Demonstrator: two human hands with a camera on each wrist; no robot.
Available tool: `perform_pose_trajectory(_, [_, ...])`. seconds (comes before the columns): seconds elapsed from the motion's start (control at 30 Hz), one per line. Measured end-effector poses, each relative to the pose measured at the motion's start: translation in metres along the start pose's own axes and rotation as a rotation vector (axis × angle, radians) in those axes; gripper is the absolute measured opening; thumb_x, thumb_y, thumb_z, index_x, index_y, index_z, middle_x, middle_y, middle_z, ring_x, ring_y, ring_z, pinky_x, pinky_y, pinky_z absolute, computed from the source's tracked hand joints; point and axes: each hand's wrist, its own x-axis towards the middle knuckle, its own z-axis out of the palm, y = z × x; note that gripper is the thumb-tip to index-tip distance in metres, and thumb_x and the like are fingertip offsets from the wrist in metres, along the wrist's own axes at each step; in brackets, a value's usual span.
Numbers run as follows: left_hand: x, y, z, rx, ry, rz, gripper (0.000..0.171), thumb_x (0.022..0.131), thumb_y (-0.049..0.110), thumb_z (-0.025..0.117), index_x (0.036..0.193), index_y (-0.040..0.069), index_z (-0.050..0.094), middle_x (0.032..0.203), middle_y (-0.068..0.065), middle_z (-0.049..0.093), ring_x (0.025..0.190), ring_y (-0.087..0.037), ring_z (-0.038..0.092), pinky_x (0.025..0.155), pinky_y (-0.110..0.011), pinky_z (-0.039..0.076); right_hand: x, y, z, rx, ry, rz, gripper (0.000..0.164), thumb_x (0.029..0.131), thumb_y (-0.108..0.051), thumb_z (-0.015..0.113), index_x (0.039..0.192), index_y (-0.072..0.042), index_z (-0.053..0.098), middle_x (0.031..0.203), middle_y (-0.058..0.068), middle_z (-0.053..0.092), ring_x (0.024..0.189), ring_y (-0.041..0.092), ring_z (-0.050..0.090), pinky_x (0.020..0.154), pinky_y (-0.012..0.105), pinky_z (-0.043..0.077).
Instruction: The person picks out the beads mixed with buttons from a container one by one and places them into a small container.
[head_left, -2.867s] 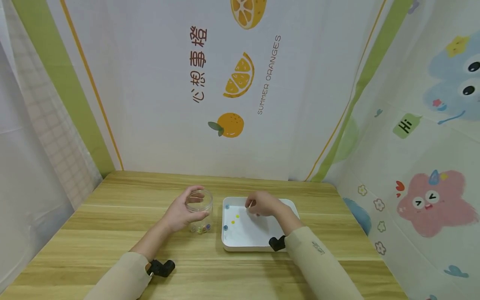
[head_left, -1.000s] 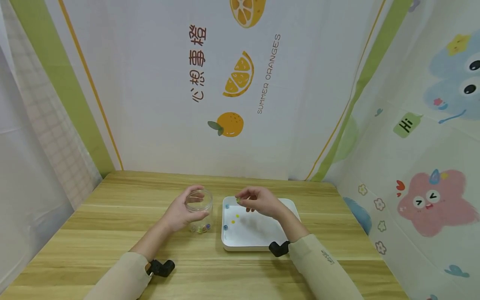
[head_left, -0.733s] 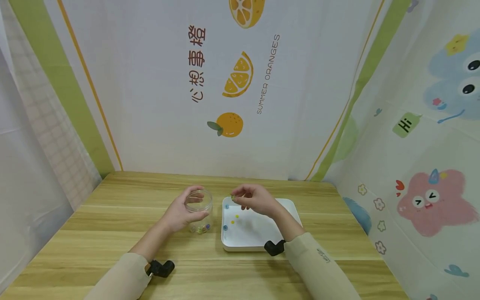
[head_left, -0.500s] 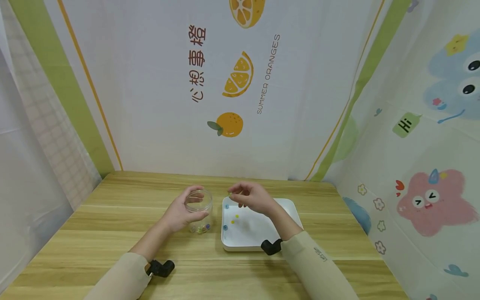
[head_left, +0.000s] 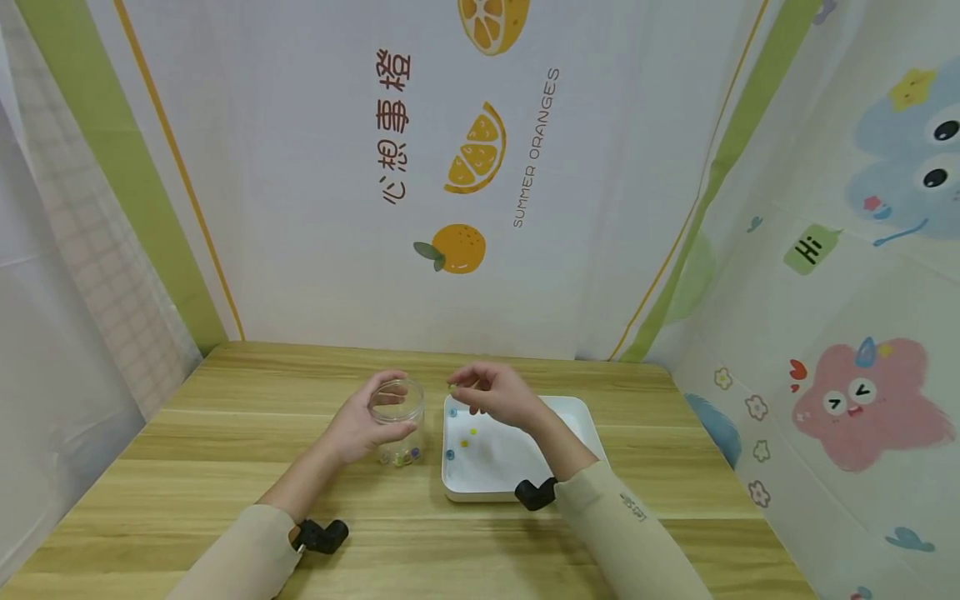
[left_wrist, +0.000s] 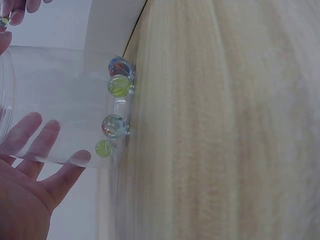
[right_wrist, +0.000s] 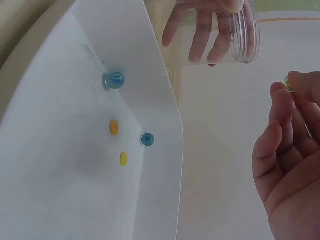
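Observation:
My left hand (head_left: pixel 367 425) grips a clear jar (head_left: pixel 408 435) from its left side, thumb and fingers spread around the upper part. The jar stands upright on the table, and several glass marbles (left_wrist: pixel 119 86) lie at its bottom. Between thumb and fingertips, my right hand (head_left: pixel 501 397) pinches a yellow-green marble (right_wrist: pixel 288 83), raised above the back left corner of a white tray (head_left: pixel 517 497), a short way right of the jar's mouth. Inside the tray are two blue marbles (right_wrist: pixel 114 80), plus a small orange oval piece (right_wrist: pixel 114 127) and a yellow one (right_wrist: pixel 124 159).
The wooden table (head_left: pixel 420 550) extends around the jar and tray. A white curtain printed with oranges (head_left: pixel 458 249) hangs behind its far edge, and another patterned curtain (head_left: pixel 855 404) is on the right. Black wrist cameras (head_left: pixel 324 536) stick out from both sleeves.
My right hand has risen from inside the tray and moved left toward the jar, carrying the yellow-green marble. My left hand and the jar have stayed in place.

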Motion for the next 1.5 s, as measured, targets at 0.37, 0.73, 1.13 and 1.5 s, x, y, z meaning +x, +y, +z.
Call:
perform_pose_trajectory(0.37, [0.000,0.000,0.000,0.004,-0.013,0.002,0.079,0.094,0.015,0.088,0.160,0.014,0.044,0.154,-0.035,0.053,0.143,-0.053,0.055,0.098,-0.049,0.066,0.005,-0.007,0.007,-0.024,-0.031,-0.010,0.028,0.106,-0.022,0.073,0.130,-0.007,0.076,0.112,0.008,0.076,0.076,0.015,0.068,0.070,0.028,0.059])
perform_pose_trajectory(0.73, [0.000,-0.002,0.000,0.011,-0.015,0.002,0.078,0.095,0.016,0.088,0.159,0.013,0.044,0.153,-0.032,0.056,0.143,-0.056,0.054,0.097,-0.046,0.067,0.013,-0.019,0.020,-0.083,-0.056,-0.032,0.022,0.106,-0.022,0.074,0.125,-0.012,0.078,0.109,0.005,0.077,0.082,0.035,0.074,0.064,0.028,0.058])
perform_pose_trajectory(1.13, [0.000,-0.002,-0.001,0.007,-0.016,-0.029,0.080,0.094,0.016,0.089,0.159,0.019,0.044,0.154,-0.027,0.056,0.144,-0.052,0.054,0.098,-0.047,0.066,0.017,-0.021,0.030,-0.133,-0.068,-0.041,0.018,0.104,-0.022,0.075,0.121,-0.014,0.079,0.089,-0.004,0.071,0.067,0.011,0.063,0.059,0.025,0.053])
perform_pose_trajectory(1.5, [0.000,-0.002,-0.001,0.004,-0.012,-0.030,0.080,0.093,0.014,0.089,0.159,0.019,0.045,0.154,-0.027,0.057,0.144,-0.052,0.055,0.097,-0.046,0.066,0.022,-0.021,0.036,-0.151,-0.065,-0.025,0.020,0.105,-0.024,0.075,0.122,-0.015,0.079,0.089,-0.005,0.071,0.068,0.011,0.064,0.058,0.025,0.052])
